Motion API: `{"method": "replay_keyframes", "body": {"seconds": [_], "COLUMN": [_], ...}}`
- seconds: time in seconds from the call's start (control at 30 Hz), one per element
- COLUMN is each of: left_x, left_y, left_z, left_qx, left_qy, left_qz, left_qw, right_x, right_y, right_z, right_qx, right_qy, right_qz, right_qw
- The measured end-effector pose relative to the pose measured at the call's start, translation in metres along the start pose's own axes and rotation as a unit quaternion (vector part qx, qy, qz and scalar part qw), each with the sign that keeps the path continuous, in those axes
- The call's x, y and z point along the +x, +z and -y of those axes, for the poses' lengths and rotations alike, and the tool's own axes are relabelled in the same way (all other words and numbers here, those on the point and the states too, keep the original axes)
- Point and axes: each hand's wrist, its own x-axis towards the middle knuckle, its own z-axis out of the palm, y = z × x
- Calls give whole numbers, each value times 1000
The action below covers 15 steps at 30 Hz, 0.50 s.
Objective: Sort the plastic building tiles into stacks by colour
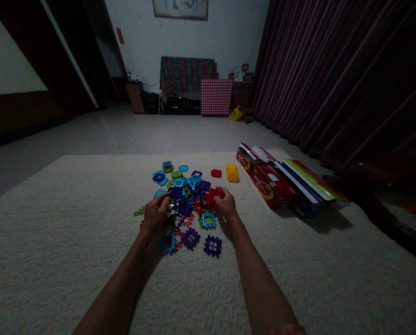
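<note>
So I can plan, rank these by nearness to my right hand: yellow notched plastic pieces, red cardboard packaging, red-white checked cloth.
1. Yellow notched plastic pieces, just beyond your right hand.
2. Red cardboard packaging, to its right.
3. Red-white checked cloth, by the far wall.

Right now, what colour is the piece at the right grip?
The piece at the right grip is red; the head view shows it best.

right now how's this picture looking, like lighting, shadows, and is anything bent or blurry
Head view: dim overall, the pleated curtain nearly black toward the right edge; soft shadows beside the left forearm and cardboard boxes; purple interlocking pieces blend together. Also head view: edges look stretched, probably by a wide lens, with fine detail soft and grainy.
</note>
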Motion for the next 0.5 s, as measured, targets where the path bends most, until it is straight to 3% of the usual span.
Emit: {"method": "replay_keyframes", "body": {"seconds": [0.13,0.33,0.5], "left_x": [8,10,9], "left_y": [-15,-24,-23], "left_z": [2,2,6], "left_qx": [13,-20,4], "left_qy": [-9,-32,-37], "left_qz": [-43,-63,-56], "left_qw": [999,997,998], "right_x": [10,14,4], "right_y": [-12,-11,-17], "right_z": [-20,-37,-35], "right_qx": [-46,-170,-186], "right_qy": [7,-123,-106], "right_qz": [9,-44,-74], "right_qw": [999,977,974]}}
